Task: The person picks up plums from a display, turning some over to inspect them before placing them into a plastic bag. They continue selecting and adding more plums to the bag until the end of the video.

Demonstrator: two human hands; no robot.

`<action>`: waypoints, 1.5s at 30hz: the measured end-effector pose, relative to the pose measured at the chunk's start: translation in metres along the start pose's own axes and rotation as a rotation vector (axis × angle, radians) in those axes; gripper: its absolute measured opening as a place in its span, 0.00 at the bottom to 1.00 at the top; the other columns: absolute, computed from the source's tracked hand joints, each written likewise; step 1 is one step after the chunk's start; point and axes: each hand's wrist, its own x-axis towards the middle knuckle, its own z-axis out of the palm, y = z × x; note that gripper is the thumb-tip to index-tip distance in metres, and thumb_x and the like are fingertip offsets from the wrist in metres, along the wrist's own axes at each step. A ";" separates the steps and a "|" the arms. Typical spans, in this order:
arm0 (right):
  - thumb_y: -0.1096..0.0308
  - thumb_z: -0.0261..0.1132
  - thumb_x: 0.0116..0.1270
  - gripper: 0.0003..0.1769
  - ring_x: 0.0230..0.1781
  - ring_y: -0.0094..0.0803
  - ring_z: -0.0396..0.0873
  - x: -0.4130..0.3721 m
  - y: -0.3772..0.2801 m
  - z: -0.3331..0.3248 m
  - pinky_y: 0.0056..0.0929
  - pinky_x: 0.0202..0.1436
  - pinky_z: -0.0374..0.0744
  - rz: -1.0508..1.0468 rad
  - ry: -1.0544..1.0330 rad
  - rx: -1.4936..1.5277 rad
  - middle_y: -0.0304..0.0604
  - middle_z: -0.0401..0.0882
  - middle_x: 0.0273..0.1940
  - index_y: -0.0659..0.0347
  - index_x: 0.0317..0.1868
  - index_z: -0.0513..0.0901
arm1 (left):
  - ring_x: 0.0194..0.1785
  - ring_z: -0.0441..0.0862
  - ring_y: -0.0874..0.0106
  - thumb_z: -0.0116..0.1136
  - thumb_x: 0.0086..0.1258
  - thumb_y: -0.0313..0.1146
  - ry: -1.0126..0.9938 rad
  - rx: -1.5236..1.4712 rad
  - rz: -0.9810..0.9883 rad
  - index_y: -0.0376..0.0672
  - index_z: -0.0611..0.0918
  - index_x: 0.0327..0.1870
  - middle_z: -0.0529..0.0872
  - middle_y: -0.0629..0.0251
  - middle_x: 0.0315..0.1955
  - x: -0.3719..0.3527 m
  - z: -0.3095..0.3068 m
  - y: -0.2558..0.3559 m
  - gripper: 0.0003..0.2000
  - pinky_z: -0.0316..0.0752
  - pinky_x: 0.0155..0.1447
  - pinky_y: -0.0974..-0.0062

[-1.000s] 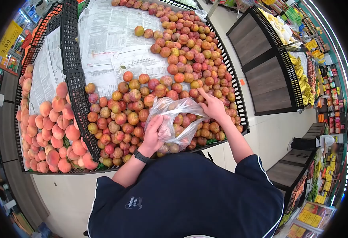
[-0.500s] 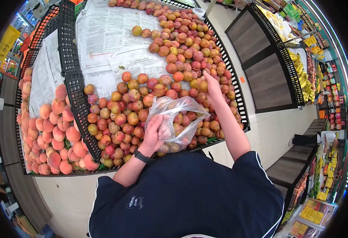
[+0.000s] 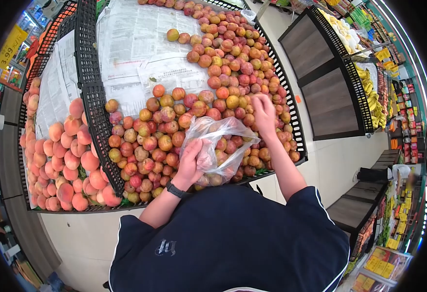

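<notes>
My left hand (image 3: 191,160) grips the side of a clear plastic bag (image 3: 225,134) that has several plums in it and rests on the near part of the plum pile (image 3: 150,141). A black watch (image 3: 176,190) is on that wrist. My right hand (image 3: 265,113) is just right of the bag's mouth, back up. Its fingers are curled down around a plum in the pile, and the fruit under them is mostly hidden.
Plums fill the black crate bin (image 3: 89,73) lined with newspaper (image 3: 135,44). Peaches (image 3: 67,155) lie in the bin to the left. Dark wooden stands (image 3: 320,73) and bananas (image 3: 369,92) are to the right across the aisle floor (image 3: 340,160). A yellow price sign (image 3: 9,46) hangs far left.
My right hand left the bag's mouth, reached out over the plums, and now has drawn back a little with its fingers curled down. The left hand and bag have stayed put.
</notes>
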 end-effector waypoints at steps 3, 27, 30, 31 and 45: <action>0.72 0.59 0.76 0.07 0.39 0.22 0.78 -0.044 -0.044 -0.018 0.23 0.46 0.77 -0.030 -0.144 0.121 0.35 0.82 0.36 0.66 0.43 0.82 | 0.19 0.65 0.85 0.46 0.85 0.39 -0.022 -0.023 -0.015 0.40 0.81 0.52 0.74 0.74 0.21 -0.001 0.000 0.001 0.14 0.61 0.24 0.84; 0.53 0.72 0.55 0.36 0.64 0.54 0.69 -0.108 -0.071 0.019 0.50 0.65 0.71 -0.329 -0.682 -0.410 0.54 0.67 0.63 0.55 0.63 0.72 | 0.25 0.73 0.85 0.47 0.84 0.38 0.096 0.110 0.077 0.39 0.81 0.51 0.80 0.74 0.27 0.003 0.002 0.001 0.13 0.67 0.29 0.85; 0.47 0.74 0.55 0.36 0.64 0.56 0.68 -0.102 -0.070 0.022 0.52 0.67 0.71 -0.279 -0.719 -0.385 0.55 0.67 0.63 0.54 0.60 0.75 | 0.33 0.78 0.84 0.47 0.84 0.38 0.153 0.184 0.169 0.38 0.82 0.50 0.84 0.72 0.34 0.005 0.012 0.008 0.13 0.73 0.37 0.84; 0.47 0.74 0.56 0.35 0.64 0.56 0.68 -0.102 -0.071 0.024 0.52 0.67 0.71 -0.306 -0.714 -0.408 0.56 0.66 0.64 0.54 0.60 0.76 | 0.36 0.80 0.84 0.47 0.84 0.37 0.163 0.200 0.194 0.38 0.82 0.50 0.85 0.72 0.36 0.004 0.015 0.010 0.13 0.75 0.40 0.84; 0.48 0.79 0.53 0.36 0.66 0.54 0.66 -0.098 -0.065 0.016 0.47 0.69 0.69 -0.166 -0.852 -0.286 0.55 0.65 0.63 0.55 0.59 0.78 | 0.34 0.80 0.83 0.47 0.84 0.39 0.162 0.193 0.138 0.38 0.82 0.50 0.84 0.71 0.35 0.004 0.008 0.005 0.14 0.75 0.39 0.83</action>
